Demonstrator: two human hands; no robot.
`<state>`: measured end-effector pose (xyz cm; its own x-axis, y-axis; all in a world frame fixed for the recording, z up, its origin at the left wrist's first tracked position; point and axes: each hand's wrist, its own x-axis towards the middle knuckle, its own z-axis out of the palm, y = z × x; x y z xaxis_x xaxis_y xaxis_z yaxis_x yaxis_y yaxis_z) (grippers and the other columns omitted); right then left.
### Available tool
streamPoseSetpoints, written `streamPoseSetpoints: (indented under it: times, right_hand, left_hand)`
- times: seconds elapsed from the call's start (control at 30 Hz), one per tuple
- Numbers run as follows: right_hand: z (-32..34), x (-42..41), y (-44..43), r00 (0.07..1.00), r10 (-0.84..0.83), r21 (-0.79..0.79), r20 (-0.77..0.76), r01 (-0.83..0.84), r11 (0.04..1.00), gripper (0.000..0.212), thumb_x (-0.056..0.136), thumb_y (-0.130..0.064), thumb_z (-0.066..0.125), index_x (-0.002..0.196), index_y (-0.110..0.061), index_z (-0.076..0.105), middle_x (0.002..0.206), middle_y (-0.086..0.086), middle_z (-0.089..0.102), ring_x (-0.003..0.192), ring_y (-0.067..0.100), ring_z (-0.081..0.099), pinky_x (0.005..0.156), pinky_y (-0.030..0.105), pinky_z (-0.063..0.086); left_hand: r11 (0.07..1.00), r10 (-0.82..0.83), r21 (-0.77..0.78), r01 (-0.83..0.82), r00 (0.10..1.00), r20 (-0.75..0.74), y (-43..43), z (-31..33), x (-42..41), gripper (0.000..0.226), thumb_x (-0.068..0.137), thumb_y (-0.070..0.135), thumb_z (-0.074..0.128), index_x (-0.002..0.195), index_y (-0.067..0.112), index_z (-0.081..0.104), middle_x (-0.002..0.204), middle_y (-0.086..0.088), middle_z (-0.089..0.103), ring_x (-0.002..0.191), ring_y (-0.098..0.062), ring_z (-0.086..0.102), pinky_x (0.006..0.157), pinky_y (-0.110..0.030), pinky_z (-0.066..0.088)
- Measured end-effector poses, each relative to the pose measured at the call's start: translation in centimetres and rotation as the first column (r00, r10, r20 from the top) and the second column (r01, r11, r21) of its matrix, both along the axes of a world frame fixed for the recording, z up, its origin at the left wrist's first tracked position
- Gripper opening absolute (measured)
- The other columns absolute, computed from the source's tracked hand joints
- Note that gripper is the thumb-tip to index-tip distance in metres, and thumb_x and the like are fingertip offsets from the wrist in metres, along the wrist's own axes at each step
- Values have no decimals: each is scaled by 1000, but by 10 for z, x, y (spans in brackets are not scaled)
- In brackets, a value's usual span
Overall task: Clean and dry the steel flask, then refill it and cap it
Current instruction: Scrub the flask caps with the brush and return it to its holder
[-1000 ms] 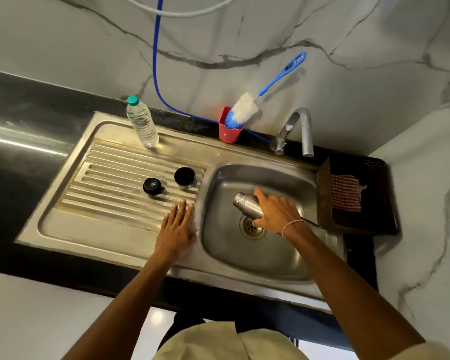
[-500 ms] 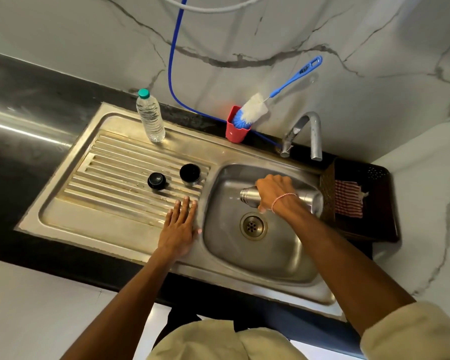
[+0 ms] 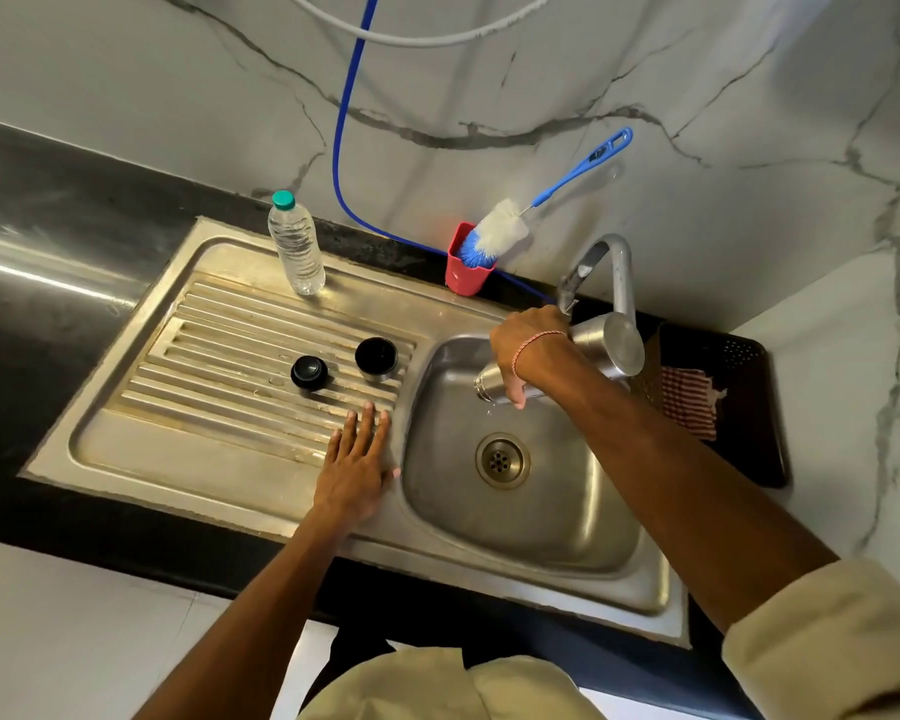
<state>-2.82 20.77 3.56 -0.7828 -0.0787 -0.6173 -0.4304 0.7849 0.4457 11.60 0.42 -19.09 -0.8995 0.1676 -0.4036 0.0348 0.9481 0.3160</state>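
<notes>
My right hand (image 3: 528,350) grips the steel flask (image 3: 601,345) round its middle and holds it tilted over the sink basin (image 3: 541,501), mouth down to the left and base up to the right, under the tap (image 3: 601,267). A few drops hang below the flask's mouth. My left hand (image 3: 357,462) rests flat, fingers straight, on the ribbed drainboard (image 3: 219,366) at the basin's left rim. On the drainboard stand the black stopper (image 3: 308,372) and the black-lined steel cap (image 3: 376,358). A clear water bottle (image 3: 295,245) with a green lid stands at the back.
A red cup (image 3: 466,270) at the wall holds a blue-handled bottle brush (image 3: 505,231). A dark tray (image 3: 739,407) right of the sink carries a red-and-white striped cloth (image 3: 689,402). A blue hose (image 3: 346,148) hangs down the marble wall. Black counter surrounds the sink.
My right hand lifted the flask from low over the drain up toward the tap and tipped its base higher. My left hand stayed on the drainboard.
</notes>
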Motion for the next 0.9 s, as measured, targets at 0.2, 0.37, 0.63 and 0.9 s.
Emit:
streamPoseSetpoints:
  times: [0.2, 0.37, 0.63, 0.9]
  right_hand:
    - [11, -2, -5, 999, -7, 28, 40, 6, 1000, 68, 63, -52, 89, 118, -19, 64, 112, 5, 68, 101, 28, 64, 83, 40, 47]
    - [6, 3, -1, 991, -116, -52, 71, 120, 991, 72, 60, -55, 88, 117, -18, 62, 105, 5, 65, 91, 28, 58, 88, 42, 49]
    - [-52, 44, 30, 809, -522, -404, 271, 588, 701, 71, 67, -66, 75, 119, -19, 64, 111, 8, 68, 94, 27, 65, 88, 40, 54]
    - [-70, 79, 21, 480, -636, -597, 604, 801, 37, 64, 70, -74, 68, 98, -17, 71, 94, 6, 75, 82, 23, 73, 83, 38, 60]
  left_hand:
    - [1000, 1, -19, -1, 1000, 5, 0, -1, 0, 86, 106, 54, 37, 159, 20, -22, 164, -6, -34, 152, -30, -29, 127, -45, -9]
    - [1000, 1, -6, -1, 1000, 3, 0, 1, -1, 85, 106, 52, 37, 160, 19, -21, 165, -6, -32, 152, -30, -29, 128, -46, -7]
    - [999, 22, 42, -23, 999, 36, 6, 8, -2, 96, 102, 51, 50, 160, 19, -19, 167, -9, -29, 153, -32, -26, 129, -51, -3]
    - [868, 14, 483, 114, 968, -252, 44, 44, -8, 125, 78, 26, 88, 165, 28, -2, 173, 8, -5, 159, -18, 9, 125, -35, 20]
